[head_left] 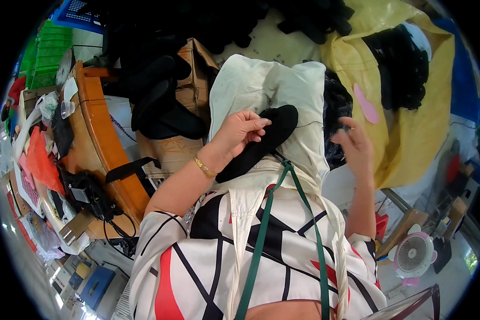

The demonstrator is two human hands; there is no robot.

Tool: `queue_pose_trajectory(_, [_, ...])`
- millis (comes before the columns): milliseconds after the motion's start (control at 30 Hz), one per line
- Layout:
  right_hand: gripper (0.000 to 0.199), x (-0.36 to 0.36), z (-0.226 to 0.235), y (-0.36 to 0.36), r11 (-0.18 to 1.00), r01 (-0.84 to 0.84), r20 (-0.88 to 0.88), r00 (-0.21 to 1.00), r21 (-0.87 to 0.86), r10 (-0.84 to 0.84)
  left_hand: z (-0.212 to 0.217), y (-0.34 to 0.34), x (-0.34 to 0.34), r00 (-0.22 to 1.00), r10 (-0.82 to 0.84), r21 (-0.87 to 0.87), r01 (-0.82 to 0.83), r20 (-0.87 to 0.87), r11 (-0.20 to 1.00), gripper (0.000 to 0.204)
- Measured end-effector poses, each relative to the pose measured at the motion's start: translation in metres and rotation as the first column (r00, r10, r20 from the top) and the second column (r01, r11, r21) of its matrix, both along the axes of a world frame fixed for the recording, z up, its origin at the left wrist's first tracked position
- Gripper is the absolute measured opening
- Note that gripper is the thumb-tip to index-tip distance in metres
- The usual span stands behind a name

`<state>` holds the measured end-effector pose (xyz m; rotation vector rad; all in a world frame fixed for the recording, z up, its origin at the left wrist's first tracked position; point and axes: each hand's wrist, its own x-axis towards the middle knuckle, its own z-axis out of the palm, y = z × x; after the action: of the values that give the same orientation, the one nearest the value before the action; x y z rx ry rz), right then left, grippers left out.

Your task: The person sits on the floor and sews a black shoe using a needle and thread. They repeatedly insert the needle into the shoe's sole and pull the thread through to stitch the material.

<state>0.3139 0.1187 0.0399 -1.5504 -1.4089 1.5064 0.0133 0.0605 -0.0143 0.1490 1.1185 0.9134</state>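
Observation:
A black sole-shaped piece (280, 128) lies slanted across the pale cloth (240, 80) on my lap. My left hand (244, 131) is closed over its left edge, thumb and forefinger pinched together near its upper part. A thin dark line, perhaps thread, runs from the piece toward the right across the cloth. Off to the right, my right hand (356, 143) is raised, apart from the piece, with its fingertips pressed together. Something small and dark shows at those fingers, too small to name. Green apron straps (264, 224) hang down in front of me.
More black sole-shaped pieces (168, 114) are stacked on a cardboard box (194, 69) at left, beside an orange wooden frame (98, 117). A yellow sack (410, 144) at right holds black pieces, with a pink insole (366, 104) on it. A small fan (415, 249) stands lower right.

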Motion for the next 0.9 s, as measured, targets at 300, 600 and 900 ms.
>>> queue_pose_trajectory(300, [0.006, -0.116, -0.022, 0.014, 0.561, -0.687, 0.620, 0.702, 0.462, 0.350, 0.016, 0.002, -0.013, 0.798, -0.288, 0.180, 0.438, -0.529, 0.881, 0.011])
queue_pose_trajectory(600, [0.005, -0.133, -0.038, 0.016, 0.584, -0.670, 0.526, 0.734, 0.459, 0.429, -0.009, 0.000, -0.019, 0.857, -0.208, 0.152, 0.311, -0.471, 0.938, 0.010])
queue_pose_trajectory(900, [0.015, -0.059, -0.046, 0.047, 0.911, 0.100, -0.583, 0.740, -0.400, -0.337, -0.005, -0.006, -0.033, 0.978, -0.157, 0.049, 0.165, -0.137, 0.985, 0.014])
